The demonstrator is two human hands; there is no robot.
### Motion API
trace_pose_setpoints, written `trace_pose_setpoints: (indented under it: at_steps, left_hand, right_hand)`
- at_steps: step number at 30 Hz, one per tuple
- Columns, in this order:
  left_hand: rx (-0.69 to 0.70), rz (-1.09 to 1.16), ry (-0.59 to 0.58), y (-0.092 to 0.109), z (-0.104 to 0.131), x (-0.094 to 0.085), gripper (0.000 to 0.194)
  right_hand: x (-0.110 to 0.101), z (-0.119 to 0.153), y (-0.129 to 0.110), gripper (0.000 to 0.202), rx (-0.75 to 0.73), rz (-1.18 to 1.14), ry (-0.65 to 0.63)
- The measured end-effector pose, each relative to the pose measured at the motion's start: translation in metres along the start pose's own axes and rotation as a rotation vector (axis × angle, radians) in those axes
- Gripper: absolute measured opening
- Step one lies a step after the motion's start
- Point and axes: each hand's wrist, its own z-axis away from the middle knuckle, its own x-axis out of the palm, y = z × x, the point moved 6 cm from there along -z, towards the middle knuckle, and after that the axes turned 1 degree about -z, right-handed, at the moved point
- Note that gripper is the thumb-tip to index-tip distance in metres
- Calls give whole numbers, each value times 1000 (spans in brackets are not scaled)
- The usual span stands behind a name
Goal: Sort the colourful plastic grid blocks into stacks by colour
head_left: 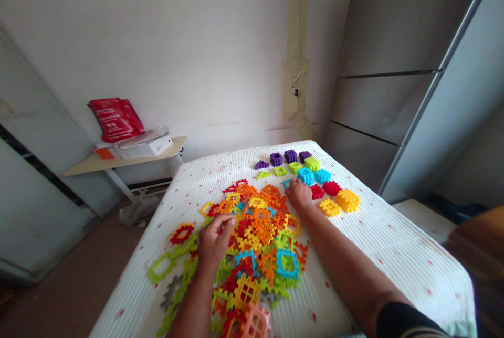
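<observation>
My right hand [299, 193] reaches to the far side of the table. Its fingers are bent down at a small blue interlocking tile [286, 183], which shows beside the fingertips and looks gripped by them. Just behind that hand stands a stack of blue tiles [305, 176]. Over the left part of a mixed pile of coloured plastic tiles [262, 217] hovers my left hand [216, 234], its thumb and fingers drawn together. Whether anything small is between them I cannot make out. A red frame tile [182, 233] lies left of this hand.
Sorted stacks of purple [290, 156], green [312, 164], red [332, 188] and yellow tiles [348, 200] stand at the far right of the cloth-covered table [378, 249]. A side shelf [126, 164] holds a white box [151, 146] and a red bag [115, 119]. A grey fridge [386, 39] borders the right.
</observation>
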Motion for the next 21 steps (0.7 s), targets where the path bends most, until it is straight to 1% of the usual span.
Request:
trace_pose_setpoints:
  at_steps: [3,5,7,11,12,14,17,19,21]
  left_hand:
    - [62,-81,-18,6,0,1,27]
    - [88,-120,-37,10,0,3,26]
    - [108,-149,-57,14,-1,4,25]
    - [154,-182,-69,18,-1,6,23]
    - [164,-186,-68,19,-1,6,23]
    - [175,-193,-66,18,0,7,23]
    - [170,-191,-52,17,-1,6,22]
    - [163,-173,-39,20,-2,0,22]
    - [189,-149,-41,33,0,-11,23]
  right_hand:
    - [3,-1,-1,25,-7,6,-2]
    - [2,0,-1,24,-12,2,0]
    - [-3,2,-4,23,-41,-9,20]
    - [-20,9,-17,20,-164,-79,57]
    - [-23,11,-19,20,-184,-108,37]
    - [-26,14,-25,18,-222,-169,-42]
    - [-32,19,-35,15,-317,-257,-143]
    - [-39,24,-40,13,-389,-313,-152]
    - [-48,32,-44,14,-455,-367,-136]
